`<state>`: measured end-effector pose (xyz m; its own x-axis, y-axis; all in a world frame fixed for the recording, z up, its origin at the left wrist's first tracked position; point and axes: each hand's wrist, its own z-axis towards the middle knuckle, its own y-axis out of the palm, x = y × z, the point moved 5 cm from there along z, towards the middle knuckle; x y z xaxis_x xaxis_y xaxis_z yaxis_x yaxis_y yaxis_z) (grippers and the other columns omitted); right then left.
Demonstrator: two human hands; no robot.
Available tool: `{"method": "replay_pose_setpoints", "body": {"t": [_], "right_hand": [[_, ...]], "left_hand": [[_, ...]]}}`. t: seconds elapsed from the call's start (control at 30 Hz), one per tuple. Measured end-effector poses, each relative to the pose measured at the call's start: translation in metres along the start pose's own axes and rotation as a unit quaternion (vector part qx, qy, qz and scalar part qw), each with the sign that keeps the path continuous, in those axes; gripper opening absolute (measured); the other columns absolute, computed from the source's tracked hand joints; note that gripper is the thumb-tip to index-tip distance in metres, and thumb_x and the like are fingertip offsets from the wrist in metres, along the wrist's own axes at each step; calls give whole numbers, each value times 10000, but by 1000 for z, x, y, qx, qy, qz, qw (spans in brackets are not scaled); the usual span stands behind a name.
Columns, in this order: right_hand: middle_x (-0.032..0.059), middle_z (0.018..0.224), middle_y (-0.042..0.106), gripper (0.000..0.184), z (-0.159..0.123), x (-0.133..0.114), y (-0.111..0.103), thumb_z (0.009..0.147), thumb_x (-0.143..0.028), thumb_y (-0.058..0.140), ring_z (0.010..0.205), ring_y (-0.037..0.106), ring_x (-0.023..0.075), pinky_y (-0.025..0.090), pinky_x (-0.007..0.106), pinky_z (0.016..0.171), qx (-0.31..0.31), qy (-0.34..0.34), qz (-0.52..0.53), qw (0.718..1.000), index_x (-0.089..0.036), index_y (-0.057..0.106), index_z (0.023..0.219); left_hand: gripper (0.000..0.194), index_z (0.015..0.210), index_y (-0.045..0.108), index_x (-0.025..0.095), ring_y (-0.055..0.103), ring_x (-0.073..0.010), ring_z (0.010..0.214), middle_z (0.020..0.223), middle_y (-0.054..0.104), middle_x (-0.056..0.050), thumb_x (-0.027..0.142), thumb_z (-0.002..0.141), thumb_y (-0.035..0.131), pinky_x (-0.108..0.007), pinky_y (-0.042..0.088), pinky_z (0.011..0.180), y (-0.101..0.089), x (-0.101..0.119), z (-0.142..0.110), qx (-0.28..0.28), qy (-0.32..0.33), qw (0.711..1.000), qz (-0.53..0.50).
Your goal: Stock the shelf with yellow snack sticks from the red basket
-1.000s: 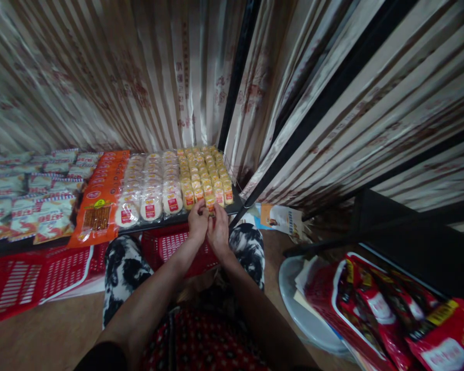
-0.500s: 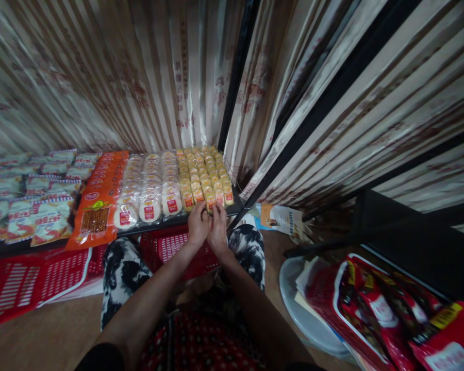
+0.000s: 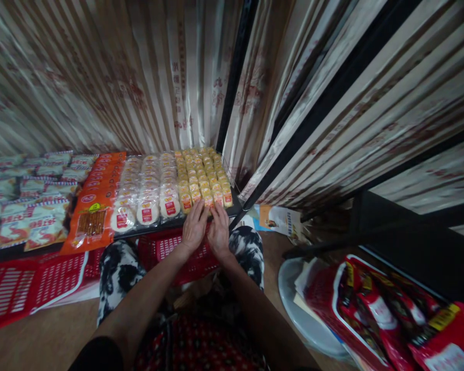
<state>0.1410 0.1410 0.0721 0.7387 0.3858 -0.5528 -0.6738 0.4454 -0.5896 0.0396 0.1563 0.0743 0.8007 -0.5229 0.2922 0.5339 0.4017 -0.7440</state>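
My left hand and my right hand rest side by side at the front edge of a low black shelf. Their fingertips touch the front row of small yellow snack packets, which lie in neat rows at the shelf's right end. The fingers of both hands are spread and I see nothing gripped in them. Left of the yellow rows lie round white cakes in clear wrap.
Orange snack packs and pale bags fill the shelf's left part. Red plastic baskets lie on the floor below. At right a basket of red packets sits by a white basin. Striped curtains hang behind.
Both hands were pinched together on a yellow packet at the shelf's front edge. Now their fingers are spread flat against the front row, and the view has shifted slightly.
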Motion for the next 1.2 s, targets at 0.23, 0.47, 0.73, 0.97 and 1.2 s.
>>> {"method": "replay_pose_setpoints", "body": {"t": [0.23, 0.47, 0.73, 0.97, 1.2], "right_hand": [[159, 1519, 230, 514, 35, 21, -9, 953, -335, 270, 1424, 93, 235, 240, 487, 1108, -6, 76, -116, 990, -101, 341, 1405], [189, 1545, 87, 577, 50, 29, 11, 953, -379, 270, 1430, 19, 273, 201, 516, 1098, -51, 99, -157, 981, -113, 210, 1461], [171, 1546, 111, 553, 50, 27, 16, 957, -358, 244, 1431, -1, 265, 177, 513, 1103, -54, 111, -174, 977, -122, 234, 1457], [172, 1545, 118, 554, 50, 29, 21, 956, -355, 248, 1431, -3, 265, 167, 512, 1109, -43, 114, -186, 975, -112, 249, 1453], [155, 1548, 122, 553, 52, 28, 23, 951, -356, 249, 1432, 6, 269, 175, 520, 1106, -35, 114, -186, 975, -121, 258, 1452]], "left_hand": [[405, 1300, 454, 176, 267, -225, 1386, 1405, 441, -151, 156, 896, 434, -435, 386, 1075, 2, 0, 1, 11, 18, 1000, 12], [377, 1263, 509, 164, 335, -246, 1354, 1337, 521, -137, 202, 892, 455, -470, 337, 1093, 1, -1, 10, -4, -7, 999, 36], [384, 1275, 498, 133, 400, -223, 1317, 1343, 515, -161, 195, 911, 394, -487, 288, 1109, 7, -5, 13, -27, -1, 999, 28], [401, 1292, 480, 115, 394, -222, 1321, 1344, 514, -165, 179, 905, 398, -477, 291, 1109, 10, -8, 14, -25, 14, 999, 38], [409, 1291, 482, 113, 379, -213, 1331, 1362, 495, -164, 163, 896, 389, -470, 282, 1121, 12, -10, 15, -24, -3, 999, 24]]}}
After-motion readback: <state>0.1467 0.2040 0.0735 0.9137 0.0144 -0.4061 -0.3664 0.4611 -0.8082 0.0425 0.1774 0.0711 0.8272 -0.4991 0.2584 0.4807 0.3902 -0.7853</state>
